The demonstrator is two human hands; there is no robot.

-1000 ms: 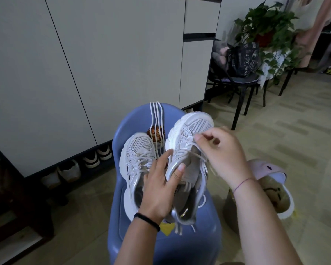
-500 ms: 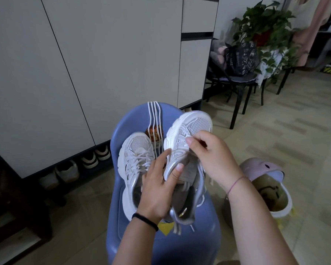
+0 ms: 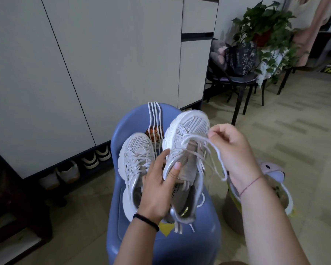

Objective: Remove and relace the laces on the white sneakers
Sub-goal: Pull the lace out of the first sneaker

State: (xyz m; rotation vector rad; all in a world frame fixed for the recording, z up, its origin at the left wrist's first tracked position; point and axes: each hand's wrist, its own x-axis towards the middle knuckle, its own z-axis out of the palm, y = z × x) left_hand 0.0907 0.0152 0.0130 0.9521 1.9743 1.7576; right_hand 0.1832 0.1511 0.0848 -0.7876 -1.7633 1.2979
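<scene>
Two white sneakers are over a blue plastic chair [image 3: 180, 245]. The left sneaker [image 3: 137, 155] lies laced on the seat. My left hand [image 3: 158, 188] grips the right sneaker [image 3: 187, 134] by its side and tongue, holding it tilted with the toe up. My right hand [image 3: 231, 150] pinches a loop of that shoe's white lace [image 3: 214, 148], drawn out to the right of the eyelets; a loose lace end hangs near my right wrist. Several loose white laces [image 3: 154, 119] are draped over the chair back.
White cabinet doors [image 3: 103, 64] fill the left, with shoes [image 3: 96, 157] stored in the gap beneath. A pink and white helmet-like item [image 3: 275, 180] sits on the floor at the right. Behind stand a black chair with a bag [image 3: 239, 58] and a green plant [image 3: 264, 25].
My right hand has pulled away from the shoe's eyelets to the right, drawing a long loop of lace out with it. My left hand keeps the same hold on the sneaker.
</scene>
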